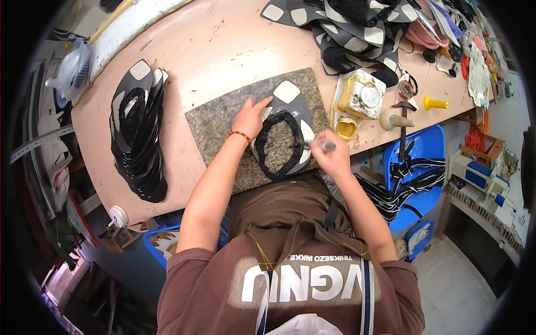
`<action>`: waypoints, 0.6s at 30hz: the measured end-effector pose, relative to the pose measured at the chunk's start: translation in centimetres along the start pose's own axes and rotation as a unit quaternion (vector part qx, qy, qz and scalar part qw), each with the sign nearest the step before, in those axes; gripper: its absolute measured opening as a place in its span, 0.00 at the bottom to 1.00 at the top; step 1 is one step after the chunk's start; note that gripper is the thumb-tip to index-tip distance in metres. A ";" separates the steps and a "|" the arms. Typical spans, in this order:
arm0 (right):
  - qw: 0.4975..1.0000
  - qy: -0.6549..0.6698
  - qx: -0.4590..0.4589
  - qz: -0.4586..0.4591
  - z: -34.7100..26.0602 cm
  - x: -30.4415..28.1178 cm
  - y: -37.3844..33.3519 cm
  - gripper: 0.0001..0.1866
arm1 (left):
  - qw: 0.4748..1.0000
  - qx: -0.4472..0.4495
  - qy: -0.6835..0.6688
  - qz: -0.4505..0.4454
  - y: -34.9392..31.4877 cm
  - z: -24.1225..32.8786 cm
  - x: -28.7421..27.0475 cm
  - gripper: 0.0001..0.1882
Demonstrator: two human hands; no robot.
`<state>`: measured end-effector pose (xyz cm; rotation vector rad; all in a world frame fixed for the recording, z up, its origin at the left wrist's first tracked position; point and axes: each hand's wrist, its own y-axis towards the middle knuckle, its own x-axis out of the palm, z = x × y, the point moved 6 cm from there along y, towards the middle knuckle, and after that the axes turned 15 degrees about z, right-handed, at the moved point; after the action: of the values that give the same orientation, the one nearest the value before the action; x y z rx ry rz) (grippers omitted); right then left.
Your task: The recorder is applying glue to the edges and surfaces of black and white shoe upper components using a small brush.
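A grey shoe upper (301,106) with white patches and a black knitted collar ring lies on a mottled stone slab (212,128) in front of me. My left hand (249,118) rests on its left edge, fingers stretched out and holding nothing. Closed round a brush (325,146), my right hand (333,157) is at the upper's right edge, by a white patch. The brush tip is too small to make out clearly. Just beyond that hand stands a yellow glue pot (346,127), joined to a white, glue-crusted container (365,95).
Similar uppers form an overlapping stack (137,134) at left and a loose pile (352,33) at the far right. A hammer (403,120), a cone-shaped spool (393,120) and a yellow spool (435,103) lie right. Below is a blue chair (432,145) with black-and-white strips.
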<state>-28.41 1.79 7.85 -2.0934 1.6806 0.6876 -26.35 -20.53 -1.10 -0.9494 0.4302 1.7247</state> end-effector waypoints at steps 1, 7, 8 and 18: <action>0.998 0.010 -0.032 0.052 -0.7 0.1 1.0 0.07 | 1.000 0.006 0.001 -0.004 0.1 0.2 0.1 0.29; 0.982 -0.021 -0.185 0.021 -0.2 2.8 1.0 0.08 | 1.000 0.025 -0.001 0.000 0.4 0.5 0.2 0.28; 0.984 -0.049 -0.169 -0.002 0.3 2.5 -0.4 0.09 | 1.000 0.024 0.000 0.004 0.3 0.4 0.2 0.28; 0.958 0.119 0.105 0.240 3.9 -8.3 -2.3 0.04 | 0.995 0.060 -0.065 0.055 1.5 0.0 -0.1 0.22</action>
<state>-28.13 11.12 9.51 -1.6839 2.3223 0.3695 -27.78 -21.13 -1.24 -0.7358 0.5019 1.8259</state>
